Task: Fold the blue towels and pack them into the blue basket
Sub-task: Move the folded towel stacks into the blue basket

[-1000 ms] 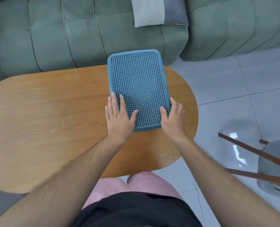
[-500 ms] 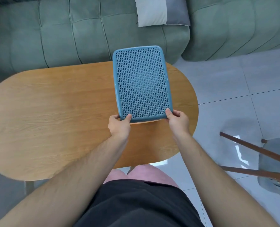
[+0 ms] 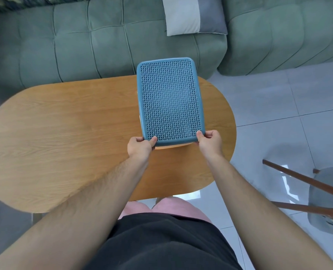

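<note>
The blue perforated basket (image 3: 169,100) is upside down over the right part of the oval wooden table (image 3: 68,137), its lattice bottom facing up. Its near edge is lifted off the tabletop. My left hand (image 3: 140,146) grips the near left corner, thumb on top and fingers curled under the rim. My right hand (image 3: 210,142) grips the near right corner the same way. No blue towels are visible in this view.
A green tufted sofa (image 3: 84,45) runs along the far side of the table, with a grey and white cushion (image 3: 193,16) on it. A chair with wooden legs (image 3: 317,191) stands on the tiled floor at the right.
My hands went from lying flat on the basket's near end to gripping its near corners. The near edge has come up off the table.
</note>
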`<control>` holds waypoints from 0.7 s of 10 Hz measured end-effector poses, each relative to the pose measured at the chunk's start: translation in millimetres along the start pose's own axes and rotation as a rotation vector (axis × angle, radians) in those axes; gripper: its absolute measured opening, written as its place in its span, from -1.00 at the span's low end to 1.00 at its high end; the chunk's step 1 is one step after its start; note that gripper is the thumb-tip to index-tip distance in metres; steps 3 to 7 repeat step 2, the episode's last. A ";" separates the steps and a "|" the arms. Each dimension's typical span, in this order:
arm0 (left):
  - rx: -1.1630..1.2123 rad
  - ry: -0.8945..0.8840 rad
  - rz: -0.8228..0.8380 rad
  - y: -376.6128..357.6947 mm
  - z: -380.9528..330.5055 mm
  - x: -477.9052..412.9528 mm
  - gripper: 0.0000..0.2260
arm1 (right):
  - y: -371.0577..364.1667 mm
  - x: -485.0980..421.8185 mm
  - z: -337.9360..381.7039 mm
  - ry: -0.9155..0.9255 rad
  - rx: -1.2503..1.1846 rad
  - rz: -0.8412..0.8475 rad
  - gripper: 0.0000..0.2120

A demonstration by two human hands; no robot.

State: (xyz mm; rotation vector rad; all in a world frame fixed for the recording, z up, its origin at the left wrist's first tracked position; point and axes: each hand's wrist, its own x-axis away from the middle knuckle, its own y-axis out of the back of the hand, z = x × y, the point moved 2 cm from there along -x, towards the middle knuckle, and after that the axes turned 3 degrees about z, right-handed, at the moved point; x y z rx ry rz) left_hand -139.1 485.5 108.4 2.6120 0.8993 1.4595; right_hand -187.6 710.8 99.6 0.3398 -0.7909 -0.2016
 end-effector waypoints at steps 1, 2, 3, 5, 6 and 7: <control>-0.141 -0.032 0.087 0.7 -10.3 -2.6 -0.62 | -3.3 5.6 10.2 0.118 0.286 -0.038 -0.82; -0.521 -0.255 0.085 2.4 -25.9 1.4 -0.30 | -10.2 20.7 23.5 0.390 0.684 -0.153 -0.65; -0.521 -0.255 0.085 2.4 -25.9 1.4 -0.30 | -10.2 20.7 23.5 0.390 0.684 -0.153 -0.65; -0.521 -0.255 0.085 2.4 -25.9 1.4 -0.30 | -10.2 20.7 23.5 0.390 0.684 -0.153 -0.65; -0.521 -0.255 0.085 2.4 -25.9 1.4 -0.30 | -10.2 20.7 23.5 0.390 0.684 -0.153 -0.65; -0.521 -0.255 0.085 2.4 -25.9 1.4 -0.30 | -10.2 20.7 23.5 0.390 0.684 -0.153 -0.65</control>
